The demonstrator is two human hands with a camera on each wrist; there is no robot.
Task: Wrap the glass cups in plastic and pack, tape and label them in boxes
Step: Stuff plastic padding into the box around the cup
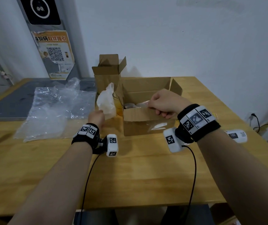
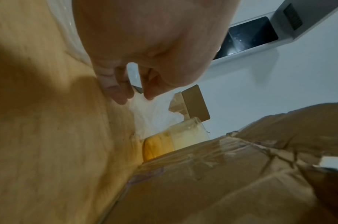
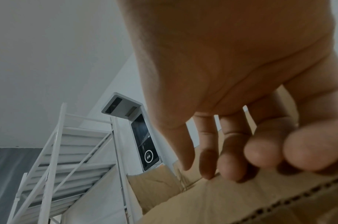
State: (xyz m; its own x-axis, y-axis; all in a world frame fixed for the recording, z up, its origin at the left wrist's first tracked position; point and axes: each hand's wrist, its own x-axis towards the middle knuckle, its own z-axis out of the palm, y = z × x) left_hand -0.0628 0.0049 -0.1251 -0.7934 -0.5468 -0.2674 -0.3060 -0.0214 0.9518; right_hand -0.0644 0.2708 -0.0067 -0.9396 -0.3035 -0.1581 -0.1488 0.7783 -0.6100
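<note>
Cardboard is what the right hand [image 1: 162, 103] has hold of — its fingers [image 3: 229, 166] curl over the near flap of the wide box [image 1: 148, 122], thumb on the outside, so that hand is occupied and sits on the far side of the box from the next piece of work. That work looks to be the glass cup [image 1: 118, 106], amber at its base, standing upright on the worktop [image 1: 146, 168] just beside the box's left wall, its long axis vertical. Against its left side leans a crumpled white plastic sheet [image 1: 106, 101], and the left hand [image 1: 96, 118] pinches the lower edge of that sheet between thumb and fingertips [image 2: 118, 94], lying just near-left of the cup. So the left hand is plainly the nearer one; the cup lies ahead of it and slightly right, with the sheet between them. Inside the box some clear wrapped shapes show dimly, though I cannot tell how many. A taller open box [image 1: 108, 73] stands behind the cup, and loose bubble wrap [image 1: 52, 108] lies well to the left — wrapping this cup seems the step in hand
</note>
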